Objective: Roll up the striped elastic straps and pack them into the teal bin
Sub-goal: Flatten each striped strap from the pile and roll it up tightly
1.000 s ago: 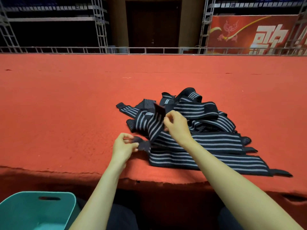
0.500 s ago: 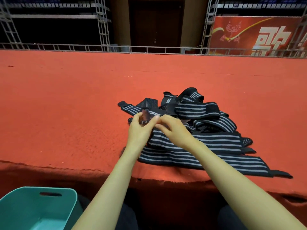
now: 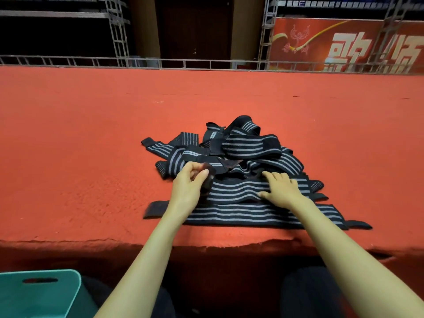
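A heap of black elastic straps with grey stripes (image 3: 247, 148) lies on the red carpeted platform (image 3: 80, 145). My left hand (image 3: 189, 183) pinches the dark end of one strap (image 3: 207, 177) at the heap's near left side. My right hand (image 3: 281, 189) lies flat with spread fingers on a stretched strap (image 3: 236, 190) in front of the heap. Another long strap (image 3: 241, 216) lies flat along the near edge under my forearms. The teal bin (image 3: 39, 292) stands at the bottom left, below the platform edge.
The platform's frayed front edge (image 3: 229, 245) runs across the view just beyond my knees. Metal railing and scaffolding (image 3: 206, 64) line the far edge, with a red banner (image 3: 344, 44) behind at the right.
My hands have come apart: the right has slid rightward and flattened onto the strap, while the left keeps pinching the strap end. The strap between them now lies stretched out.
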